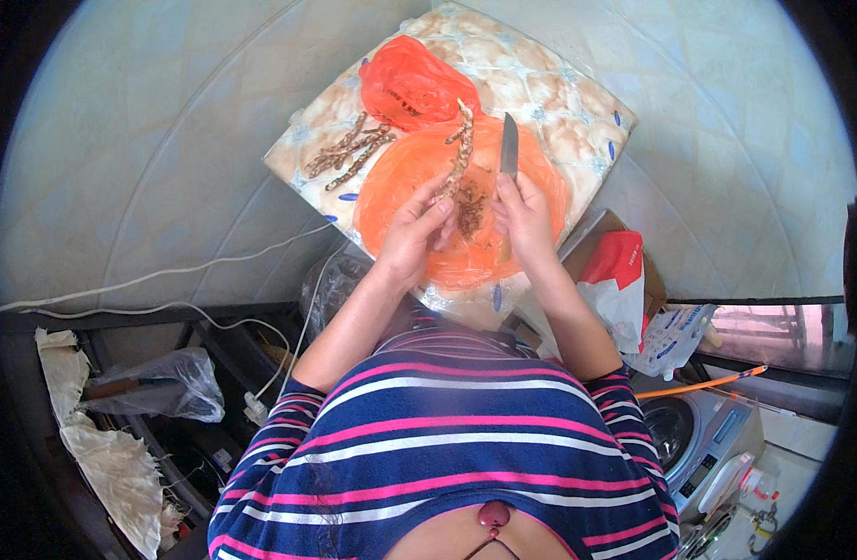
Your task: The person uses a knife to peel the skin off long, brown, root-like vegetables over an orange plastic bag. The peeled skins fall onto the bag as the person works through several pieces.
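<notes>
My left hand (423, 222) holds a long, knobbly brown rhizome (463, 148) by its lower end. It points away from me, with a pale tip and a short side branch. In my right hand (523, 213) is a knife (509, 145), blade upward and apart from the rhizome. Both hands are over an orange plastic bag (390, 178) spread flat on the table. Dark brown scrapings (472, 210) lie on the bag between my hands. Several more rhizomes (348, 150) rest at the bag's upper left.
A crumpled red plastic bag (418, 80) sits at the back of the square table (547, 91), which has a patterned cover. White cables (169, 269) run along the left. At right are a cardboard box (653, 276) with bags and a washing machine (722, 427).
</notes>
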`<action>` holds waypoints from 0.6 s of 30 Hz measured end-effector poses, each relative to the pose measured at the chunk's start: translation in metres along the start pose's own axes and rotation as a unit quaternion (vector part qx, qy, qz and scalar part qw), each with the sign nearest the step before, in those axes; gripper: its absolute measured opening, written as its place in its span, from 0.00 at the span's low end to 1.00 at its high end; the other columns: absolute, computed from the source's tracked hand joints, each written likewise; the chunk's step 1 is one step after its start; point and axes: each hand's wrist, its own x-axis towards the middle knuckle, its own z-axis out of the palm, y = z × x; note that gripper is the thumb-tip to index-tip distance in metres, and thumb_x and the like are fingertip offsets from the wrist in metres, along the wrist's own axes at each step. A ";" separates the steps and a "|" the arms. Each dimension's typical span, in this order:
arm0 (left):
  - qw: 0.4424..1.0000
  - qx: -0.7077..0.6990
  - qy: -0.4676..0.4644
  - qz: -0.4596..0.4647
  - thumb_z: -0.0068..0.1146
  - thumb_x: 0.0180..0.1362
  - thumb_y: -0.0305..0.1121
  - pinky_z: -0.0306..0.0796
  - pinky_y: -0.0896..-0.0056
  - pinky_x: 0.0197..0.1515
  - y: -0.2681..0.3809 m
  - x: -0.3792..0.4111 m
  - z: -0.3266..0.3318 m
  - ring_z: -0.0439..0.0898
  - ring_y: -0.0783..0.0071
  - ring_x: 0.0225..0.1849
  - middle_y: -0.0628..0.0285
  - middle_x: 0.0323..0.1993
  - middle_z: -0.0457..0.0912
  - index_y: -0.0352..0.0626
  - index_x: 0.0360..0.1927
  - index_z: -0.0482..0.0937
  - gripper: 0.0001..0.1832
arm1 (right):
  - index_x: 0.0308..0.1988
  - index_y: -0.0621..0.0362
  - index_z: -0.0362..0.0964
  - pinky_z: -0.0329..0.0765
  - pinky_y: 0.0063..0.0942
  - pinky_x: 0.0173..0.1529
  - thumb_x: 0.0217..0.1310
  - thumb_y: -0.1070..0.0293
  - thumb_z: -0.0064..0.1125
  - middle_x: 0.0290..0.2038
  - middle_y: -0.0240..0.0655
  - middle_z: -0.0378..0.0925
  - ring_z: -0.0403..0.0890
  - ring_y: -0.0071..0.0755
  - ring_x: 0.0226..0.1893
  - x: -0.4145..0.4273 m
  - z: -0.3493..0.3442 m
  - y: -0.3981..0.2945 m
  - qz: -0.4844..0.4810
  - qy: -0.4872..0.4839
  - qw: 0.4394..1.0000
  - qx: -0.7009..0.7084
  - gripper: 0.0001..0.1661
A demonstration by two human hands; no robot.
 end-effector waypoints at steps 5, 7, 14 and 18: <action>0.996 -0.090 -0.008 -0.009 0.49 0.62 0.36 0.57 0.84 0.25 0.000 -0.001 -0.002 0.65 0.82 0.27 0.70 0.29 0.69 0.41 0.61 0.63 0.24 | 0.30 0.57 0.64 0.59 0.14 0.20 0.63 0.67 0.52 0.19 0.23 0.63 0.61 0.12 0.17 0.003 -0.013 0.010 -0.033 -0.005 0.997 -0.074 0.08; 0.994 -0.106 0.006 -0.015 0.49 0.62 0.36 0.59 0.83 0.26 -0.001 0.000 -0.003 0.67 0.82 0.28 0.69 0.31 0.71 0.40 0.60 0.64 0.24 | 0.32 0.58 0.65 0.64 0.16 0.25 0.61 0.70 0.52 0.22 0.25 0.67 0.65 0.14 0.20 0.004 -0.014 0.011 -0.057 0.000 0.988 -0.146 0.06; 0.993 -0.114 -0.015 -0.008 0.47 0.62 0.34 0.67 0.78 0.34 -0.001 -0.002 -0.006 0.71 0.78 0.34 0.65 0.34 0.73 0.38 0.59 0.65 0.22 | 0.35 0.62 0.66 0.69 0.21 0.34 0.61 0.72 0.50 0.27 0.29 0.71 0.71 0.18 0.29 0.002 -0.013 0.010 -0.113 0.006 0.960 -0.255 0.05; 0.987 -0.155 -0.026 -0.021 0.44 0.63 0.33 0.68 0.77 0.35 -0.004 -0.001 -0.008 0.71 0.77 0.34 0.64 0.33 0.72 0.39 0.60 0.64 0.21 | 0.35 0.62 0.67 0.69 0.21 0.34 0.63 0.70 0.48 0.26 0.28 0.71 0.70 0.19 0.28 0.001 -0.013 0.010 -0.108 -0.007 0.971 -0.211 0.06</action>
